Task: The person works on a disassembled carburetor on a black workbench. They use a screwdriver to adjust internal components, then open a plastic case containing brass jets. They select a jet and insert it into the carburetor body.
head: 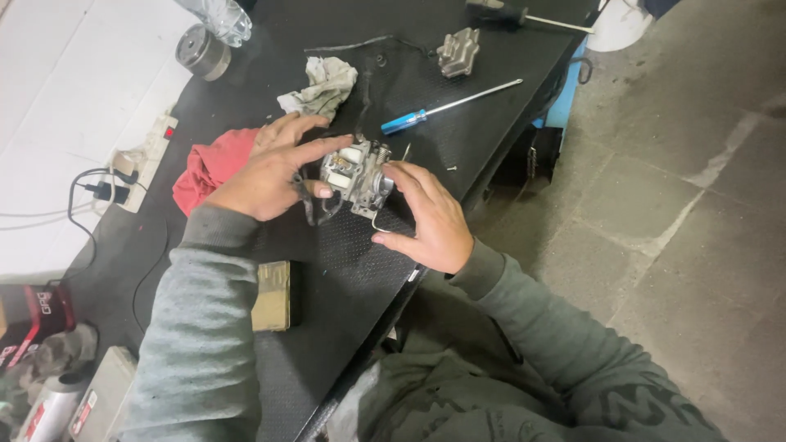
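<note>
1. Head view: a small metal carburetor body (358, 174) is held just above the black perforated mat (344, 270), near the middle of the frame, between both hands.
2. The left hand (266, 176) is laid on the carburetor from nine o'clock; its fingers (323, 149) are stretched long and fairly flat over the top, with the thumb tucked below, so the part is clasped rather than pinched.
3. The right hand (430, 219) is set against the part from four o'clock; its fingers are curled narrowly round the lower right corner, and a thin bent wire (378, 223) is seen hanging beneath them.
4. As a judgement, the work is best done with the body steadied by the left hand while small pieces are handled by the right fingertips, kept low over the mat so that nothing dropped is lost.
5. Around the hands: a red cloth (209, 168) at nine o'clock, a grey rag (323, 86) at twelve, a blue-handled screwdriver (446, 106) at one, a loose metal cover (458, 51) beyond it, and a small screw (451, 168) just right of the carburetor.
</note>
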